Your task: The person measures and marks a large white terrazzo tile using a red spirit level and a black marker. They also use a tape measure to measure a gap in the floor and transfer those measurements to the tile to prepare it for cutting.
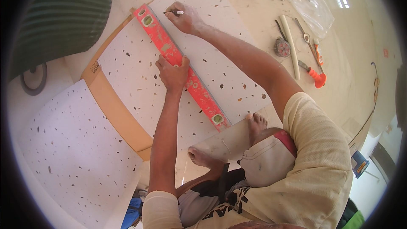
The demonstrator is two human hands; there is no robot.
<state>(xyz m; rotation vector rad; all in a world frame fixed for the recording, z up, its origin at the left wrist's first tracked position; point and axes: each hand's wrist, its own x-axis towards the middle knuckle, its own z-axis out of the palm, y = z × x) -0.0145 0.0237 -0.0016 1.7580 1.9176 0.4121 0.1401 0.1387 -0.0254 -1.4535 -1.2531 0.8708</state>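
A red spirit level (pixel 201 95), scuffed with pale patches, lies slantwise across a white speckled terrazzo-look tile (pixel 127 74). Around its middle, my left hand (pixel 174 74) is closed, with thumb on one side and fingers on the other. My right hand (pixel 183 18) pinches a dark pen (pixel 179 12) with a white end. Its tip points left, close to the level's upper end and over the tile. I cannot make out any line on the tile along the level's edge.
A brown cardboard strip (pixel 114 106) borders the tile, with another speckled tile (pixel 76 144) left of it. A dark green ribbed object (pixel 68 21) stands upper left. On the right lie a tape measure (pixel 282 47), a pale tube (pixel 290 46), an orange-handled chisel (pixel 316 77) and plastic sheeting (pixel 303 0).
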